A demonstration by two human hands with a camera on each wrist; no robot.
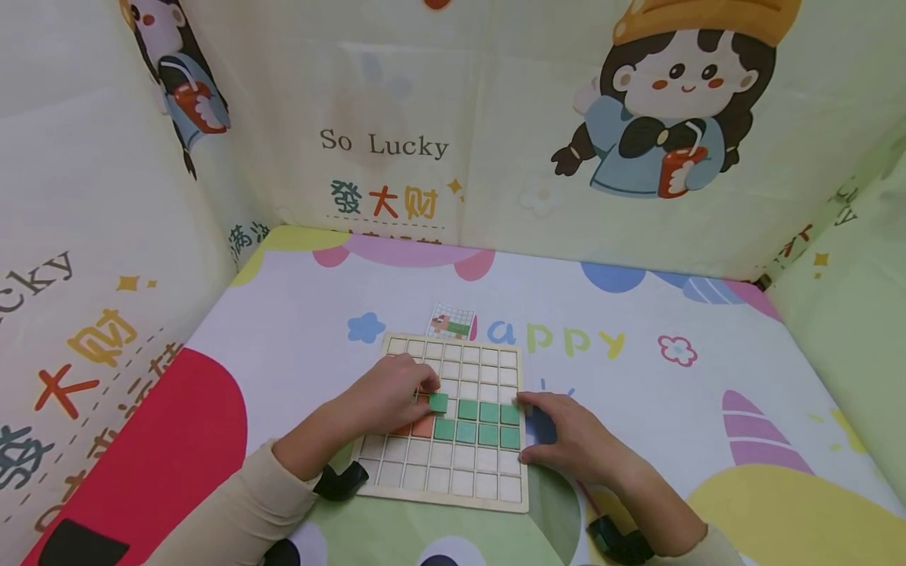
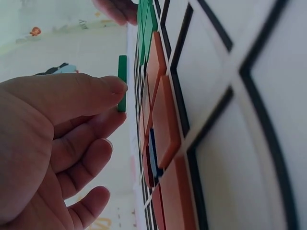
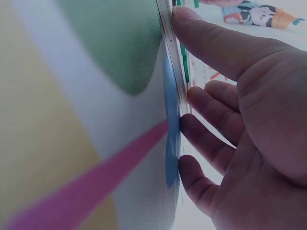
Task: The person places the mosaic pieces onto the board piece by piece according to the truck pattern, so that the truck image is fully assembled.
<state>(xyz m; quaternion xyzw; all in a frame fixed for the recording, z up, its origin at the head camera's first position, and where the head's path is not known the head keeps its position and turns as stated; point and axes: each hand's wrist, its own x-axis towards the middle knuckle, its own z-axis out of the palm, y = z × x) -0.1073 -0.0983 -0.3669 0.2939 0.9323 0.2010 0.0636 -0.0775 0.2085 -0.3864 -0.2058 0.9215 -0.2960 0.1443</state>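
Note:
A wooden grid board (image 1: 525,491) lies on the table with square tiles in its middle rows. My left hand (image 1: 385,393) is over the left part of it and pinches a green tile (image 1: 439,403) between thumb and forefinger. In the left wrist view this tile (image 2: 122,64) is on edge, apart from the board. Several green tiles (image 1: 487,434) sit in cells to the right, with orange tiles (image 2: 165,120) and a dark blue piece (image 2: 152,151) beside them. At the board's right edge, my right hand (image 1: 580,440) rests its thumb and fingertips, holding no tile.
Behind the board lies a small printed card (image 1: 451,322) with a coloured grid picture. The table (image 1: 637,409) has a patterned cover, and printed cloth walls (image 1: 495,157) rise at the back and both sides.

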